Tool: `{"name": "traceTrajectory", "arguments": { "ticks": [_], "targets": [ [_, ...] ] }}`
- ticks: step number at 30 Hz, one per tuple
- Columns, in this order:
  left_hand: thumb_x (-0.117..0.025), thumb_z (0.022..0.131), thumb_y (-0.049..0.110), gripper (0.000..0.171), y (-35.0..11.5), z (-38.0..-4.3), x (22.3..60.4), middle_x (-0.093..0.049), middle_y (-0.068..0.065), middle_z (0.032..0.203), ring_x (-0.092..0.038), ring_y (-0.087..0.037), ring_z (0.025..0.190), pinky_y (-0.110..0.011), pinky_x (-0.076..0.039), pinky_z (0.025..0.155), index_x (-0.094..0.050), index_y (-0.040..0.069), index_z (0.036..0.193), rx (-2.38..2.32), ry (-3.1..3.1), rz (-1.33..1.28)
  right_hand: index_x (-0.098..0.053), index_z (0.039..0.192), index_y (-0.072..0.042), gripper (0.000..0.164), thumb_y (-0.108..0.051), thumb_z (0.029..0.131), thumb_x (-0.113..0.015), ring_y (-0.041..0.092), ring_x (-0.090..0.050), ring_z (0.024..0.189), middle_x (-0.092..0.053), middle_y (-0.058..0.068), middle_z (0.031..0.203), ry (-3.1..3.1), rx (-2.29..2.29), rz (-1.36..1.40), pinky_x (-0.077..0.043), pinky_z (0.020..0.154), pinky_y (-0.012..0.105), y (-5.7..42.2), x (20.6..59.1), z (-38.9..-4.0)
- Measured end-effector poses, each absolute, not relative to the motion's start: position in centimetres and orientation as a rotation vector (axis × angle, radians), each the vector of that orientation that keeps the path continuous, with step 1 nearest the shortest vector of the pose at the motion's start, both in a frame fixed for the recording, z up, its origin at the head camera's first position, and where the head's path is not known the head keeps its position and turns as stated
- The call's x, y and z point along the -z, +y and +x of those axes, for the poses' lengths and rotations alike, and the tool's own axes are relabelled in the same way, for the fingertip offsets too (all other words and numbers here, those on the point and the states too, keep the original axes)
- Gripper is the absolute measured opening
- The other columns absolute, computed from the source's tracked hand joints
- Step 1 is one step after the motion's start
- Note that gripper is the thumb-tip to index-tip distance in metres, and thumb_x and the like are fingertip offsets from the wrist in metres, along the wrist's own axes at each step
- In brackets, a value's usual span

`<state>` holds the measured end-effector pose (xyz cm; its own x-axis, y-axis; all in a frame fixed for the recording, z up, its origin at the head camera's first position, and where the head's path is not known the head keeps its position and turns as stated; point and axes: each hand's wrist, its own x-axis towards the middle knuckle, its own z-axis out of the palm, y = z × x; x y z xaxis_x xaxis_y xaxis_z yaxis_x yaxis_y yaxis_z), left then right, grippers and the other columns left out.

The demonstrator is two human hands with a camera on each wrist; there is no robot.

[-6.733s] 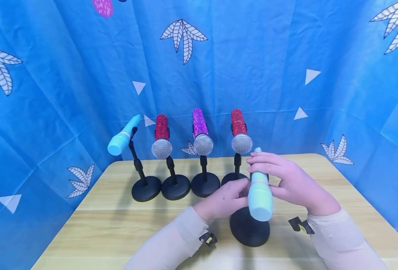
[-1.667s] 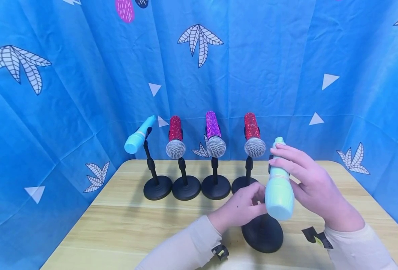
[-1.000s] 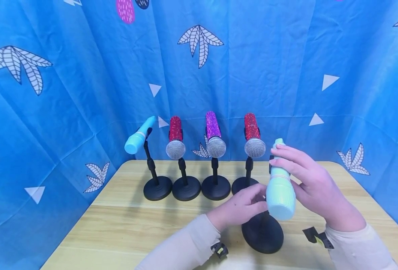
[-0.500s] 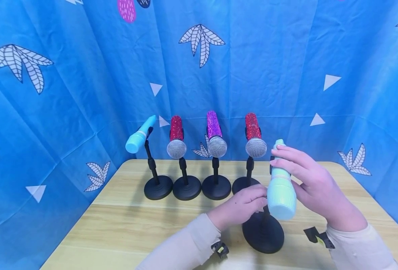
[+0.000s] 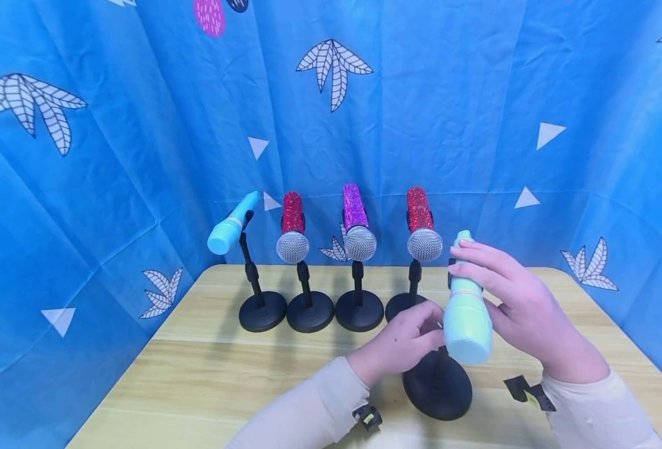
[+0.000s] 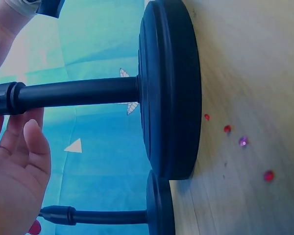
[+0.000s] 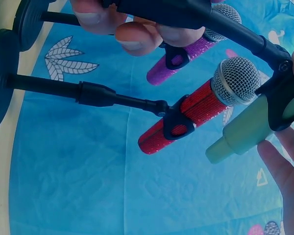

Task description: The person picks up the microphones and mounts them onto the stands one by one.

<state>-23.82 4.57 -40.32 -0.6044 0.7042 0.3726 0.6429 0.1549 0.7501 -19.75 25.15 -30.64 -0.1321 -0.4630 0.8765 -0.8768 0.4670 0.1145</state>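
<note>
A mint-green microphone [image 5: 468, 327] sits tilted in the clip [image 7: 284, 98] of a black desk stand, its head toward me. My right hand [image 5: 527, 305] holds its handle from the right, fingers over the top. My left hand [image 5: 400, 343] grips the stand's pole [image 6: 78, 92] at the collar; in the right wrist view its fingertips [image 7: 132, 45] curl round the collar. The stand's round base [image 5: 438, 390] appears to rest on the table. In the head view, the microphone and left hand hide most of the pole.
Behind stand several microphones on black stands: a blue one [image 5: 226, 234], a red glittery one [image 5: 292, 215], a purple one [image 5: 355, 209] and another red one [image 5: 419, 212]. Small loose gems [image 6: 243, 141] lie on the wooden table [image 5: 224, 374]. Blue patterned cloth [image 5: 448, 93] encloses the back and sides.
Since the oldest frame the head view has shifted, placing everything farther right. The left hand's fingers shift slightly at the pole during the last second; the right hand keeps its hold.
</note>
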Motion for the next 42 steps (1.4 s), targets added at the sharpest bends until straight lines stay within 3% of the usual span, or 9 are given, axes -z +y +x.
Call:
{"name": "traceTrajectory", "arguments": {
  "ticks": [9,14,19,22,27,31,37,42],
  "targets": [
    [-0.039,0.111,0.023,0.026,4.32,-24.18,40.27,-0.059,0.001,0.102,-0.056,-0.004,0.084,-0.017,-0.050,0.077,-0.063,0.014,0.114,-1.382,2.364,1.469,-0.071,0.114,0.000,0.044,-0.039,0.105,-0.053,0.035,-0.056,0.128,-0.065,0.024,0.124,-1.757,-0.548,1.147,-0.037,0.111,0.028,25.07,30.59,-19.83],
    [-0.043,0.109,0.026,0.025,4.31,-23.93,40.36,-0.064,0.004,0.113,-0.064,-0.010,0.093,-0.021,-0.054,0.079,-0.056,0.013,0.128,-1.485,2.245,1.333,-0.071,0.114,-0.001,0.044,-0.040,0.105,-0.052,0.035,-0.055,0.128,-0.065,0.023,0.125,-1.769,-0.542,1.140,-0.037,0.111,0.027,25.22,30.66,-19.80],
    [-0.050,0.107,0.026,0.022,4.32,-23.83,40.33,-0.064,0.007,0.116,-0.063,-0.002,0.103,-0.021,-0.052,0.087,-0.055,0.014,0.125,-1.481,2.239,1.330,-0.071,0.116,-0.001,0.046,-0.041,0.106,-0.052,0.034,-0.055,0.130,-0.065,0.022,0.126,-1.787,-0.535,1.138,-0.037,0.110,0.025,25.35,30.76,-19.74],
    [-0.049,0.108,0.025,0.020,4.32,-23.93,40.27,-0.064,0.007,0.110,-0.060,0.001,0.097,-0.019,-0.051,0.085,-0.059,0.014,0.120,-1.438,2.292,1.391,-0.071,0.116,-0.001,0.046,-0.041,0.106,-0.051,0.034,-0.054,0.130,-0.065,0.022,0.126,-1.787,-0.533,1.139,-0.037,0.111,0.025,25.34,30.76,-19.74],
    [-0.041,0.110,0.021,0.025,4.38,-24.21,40.14,-0.059,0.001,0.105,-0.057,-0.003,0.083,-0.017,-0.051,0.078,-0.064,0.012,0.111,-1.389,2.340,1.492,-0.071,0.115,0.000,0.044,-0.039,0.106,-0.052,0.034,-0.055,0.128,-0.065,0.023,0.124,-1.763,-0.542,1.148,-0.037,0.111,0.027,25.23,30.68,-19.80],
    [-0.044,0.110,0.024,0.021,4.58,-24.07,40.16,-0.059,0.004,0.113,-0.061,-0.003,0.089,-0.018,-0.052,0.081,-0.060,0.013,0.117,-1.415,2.299,1.435,-0.071,0.115,0.001,0.044,-0.038,0.106,-0.052,0.034,-0.055,0.128,-0.065,0.023,0.123,-1.758,-0.547,1.146,-0.037,0.111,0.027,25.25,30.62,-19.79],
    [-0.064,0.101,0.025,0.023,4.82,-23.72,40.36,-0.060,0.008,0.115,-0.063,0.001,0.100,-0.020,-0.052,0.085,-0.053,0.017,0.119,-1.509,2.269,1.286,-0.071,0.115,0.001,0.044,-0.038,0.106,-0.052,0.034,-0.055,0.129,-0.065,0.023,0.124,-1.763,-0.552,1.147,-0.037,0.111,0.027,25.27,30.62,-19.79],
    [-0.056,0.105,0.022,0.012,4.68,-23.93,40.39,-0.058,0.007,0.114,-0.059,0.003,0.095,-0.017,-0.051,0.084,-0.060,0.015,0.114,-1.417,2.342,1.433,-0.071,0.115,0.000,0.044,-0.038,0.106,-0.052,0.034,-0.055,0.129,-0.065,0.023,0.124,-1.762,-0.546,1.150,-0.037,0.111,0.027,25.24,30.60,-19.81]
  ]
}}
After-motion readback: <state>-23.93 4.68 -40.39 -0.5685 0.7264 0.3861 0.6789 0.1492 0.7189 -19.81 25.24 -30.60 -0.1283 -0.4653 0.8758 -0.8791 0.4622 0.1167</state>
